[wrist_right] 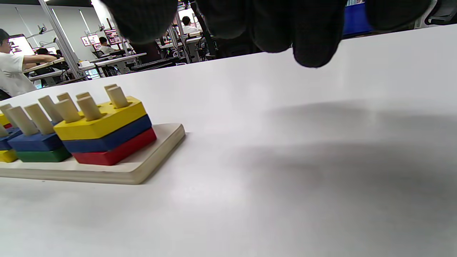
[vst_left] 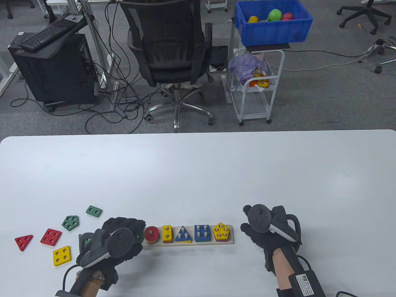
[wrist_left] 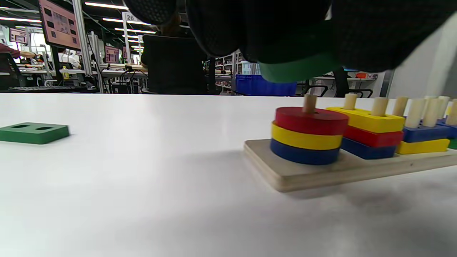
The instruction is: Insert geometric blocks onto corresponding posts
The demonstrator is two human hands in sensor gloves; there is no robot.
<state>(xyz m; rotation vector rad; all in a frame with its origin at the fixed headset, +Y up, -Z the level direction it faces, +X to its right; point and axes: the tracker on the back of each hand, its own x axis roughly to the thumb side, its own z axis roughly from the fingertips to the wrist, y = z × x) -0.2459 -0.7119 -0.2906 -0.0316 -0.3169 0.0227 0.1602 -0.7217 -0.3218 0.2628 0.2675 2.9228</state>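
Observation:
The wooden peg board (vst_left: 188,243) lies near the table's front edge with five stacks: a red disc (vst_left: 151,234) on top, then yellow rectangle, blue triangle, blue square and yellow pentagon (vst_left: 221,231). My left hand (vst_left: 139,232) grips a green round block (wrist_left: 300,69) just above the single peg (wrist_left: 309,103) of the disc stack (wrist_left: 309,135); only a green sliver shows in the table view. My right hand (vst_left: 251,229) rests empty on the table right of the board, fingers (wrist_right: 310,39) hanging loose.
Loose blocks lie left of my left hand: a green two-hole rectangle (vst_left: 94,211), a green pentagon (vst_left: 70,222), a red square (vst_left: 51,237), a red triangle (vst_left: 23,242), a yellow square (vst_left: 61,255). Another green piece (vst_left: 84,240) shows partly behind the left tracker.

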